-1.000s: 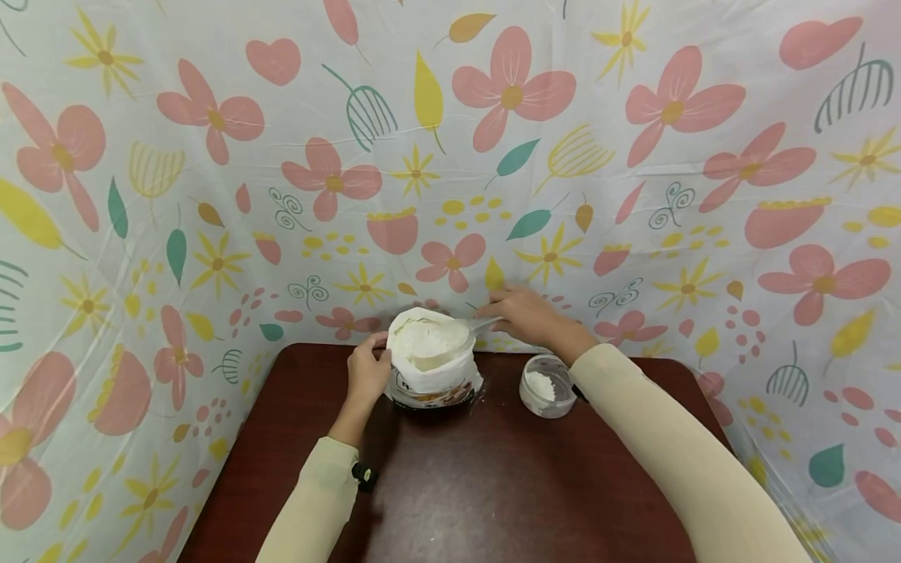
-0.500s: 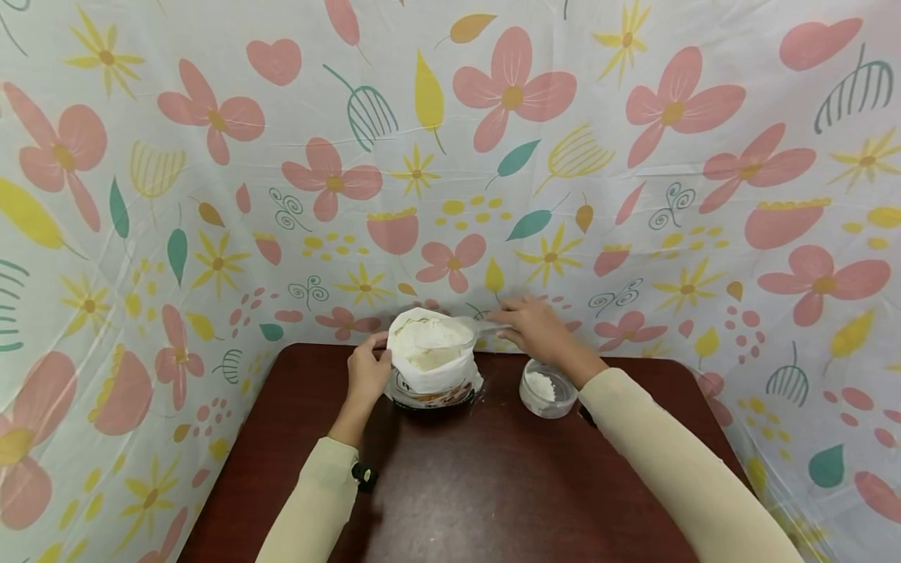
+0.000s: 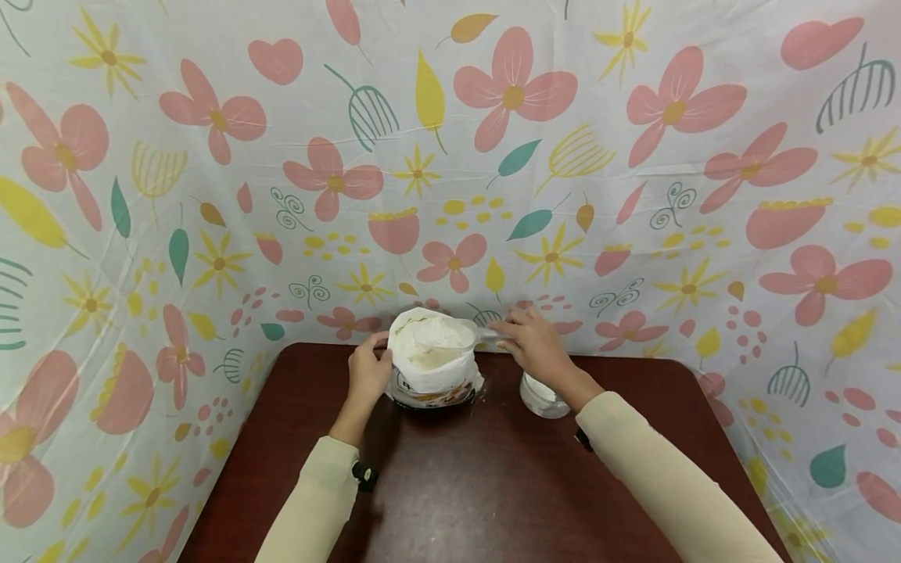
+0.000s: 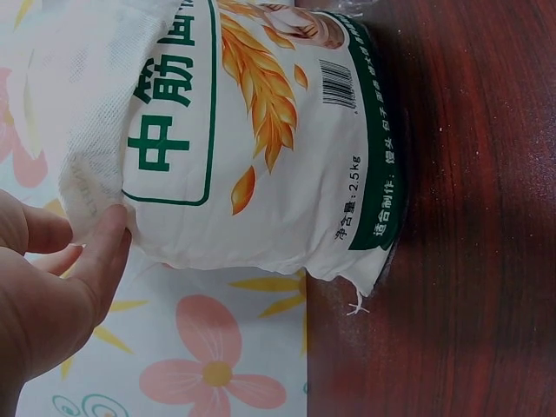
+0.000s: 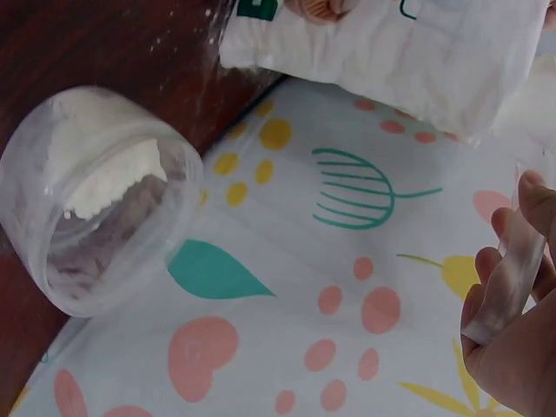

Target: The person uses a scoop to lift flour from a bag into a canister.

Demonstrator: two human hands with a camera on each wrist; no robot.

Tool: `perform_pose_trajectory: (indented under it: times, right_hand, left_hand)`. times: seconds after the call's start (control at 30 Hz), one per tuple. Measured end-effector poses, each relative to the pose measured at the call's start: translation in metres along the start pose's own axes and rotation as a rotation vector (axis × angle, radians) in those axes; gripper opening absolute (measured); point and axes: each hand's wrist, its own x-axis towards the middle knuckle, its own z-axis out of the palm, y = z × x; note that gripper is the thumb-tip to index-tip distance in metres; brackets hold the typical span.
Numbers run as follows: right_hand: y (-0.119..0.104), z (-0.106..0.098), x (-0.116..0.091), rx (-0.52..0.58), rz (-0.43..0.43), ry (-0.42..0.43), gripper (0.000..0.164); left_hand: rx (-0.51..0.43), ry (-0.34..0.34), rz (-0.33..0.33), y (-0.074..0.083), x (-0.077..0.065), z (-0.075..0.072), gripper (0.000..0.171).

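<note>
A white flour bag (image 3: 435, 381), its mouth folded open, stands near the table's far edge; green trim and a wheat ear show on its side (image 4: 261, 130). My left hand (image 3: 367, 374) pinches the bag's rim at the left, thumb and fingers at the folded edge. With my right hand (image 3: 538, 344) I grip the handle of a clear plastic scoop (image 3: 486, 334). The scoop's bowl lies over the bag's mouth, heaped with white flour. Below my right wrist stands a clear round jar (image 3: 542, 400), with flour inside (image 5: 117, 174).
The dark red-brown table (image 3: 450, 493) has a dusting of flour between bag and jar. A floral cloth (image 3: 450, 195) hangs right behind the table's far edge and along both sides.
My right hand has shifted slightly right and toward me. The scoop, earlier sunk in the bag's flour, now shows its filled bowl at the mouth. My left hand has stayed at the rim.
</note>
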Motion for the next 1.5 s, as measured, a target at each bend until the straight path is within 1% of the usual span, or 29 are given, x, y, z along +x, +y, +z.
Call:
perform_pose_trajectory:
  times: [0.3, 0.57, 0.8, 0.9, 1.03, 1.2, 1.37, 1.5]
  right_hand:
    - [-0.003, 0.001, -0.006, 0.029, 0.074, 0.001, 0.039]
    - [-0.005, 0.000, -0.009, 0.036, 0.073, -0.004, 0.037]
    - [-0.003, -0.001, -0.014, 0.058, 0.055, 0.038, 0.040]
    - [-0.002, -0.002, -0.019, 0.073, 0.048, 0.041, 0.040]
    - [0.000, -0.007, -0.027, 0.089, 0.078, 0.024, 0.040]
    - [0.000, -0.013, -0.038, 0.098, 0.128, 0.013, 0.040]
    - [0.005, -0.017, -0.051, 0.075, 0.145, 0.046, 0.040]
    - [0.010, -0.023, -0.064, 0.085, 0.167, 0.071, 0.041]
  left_hand:
    - [0.004, 0.009, 0.004, 0.000, 0.000, 0.001, 0.033]
    - [0.007, 0.015, 0.003, 0.000, -0.001, 0.001, 0.033]
    - [-0.002, 0.018, 0.006, 0.002, -0.001, 0.001, 0.032]
    - [0.000, 0.017, 0.011, 0.002, -0.002, 0.000, 0.032]
    - [-0.005, 0.011, 0.011, 0.001, -0.002, 0.000, 0.032]
    - [-0.011, 0.009, -0.006, -0.002, -0.001, 0.001, 0.033]
    - [-0.014, 0.011, -0.005, -0.003, -0.001, 0.002, 0.033]
    - [-0.006, 0.015, 0.005, -0.002, -0.001, 0.002, 0.033]
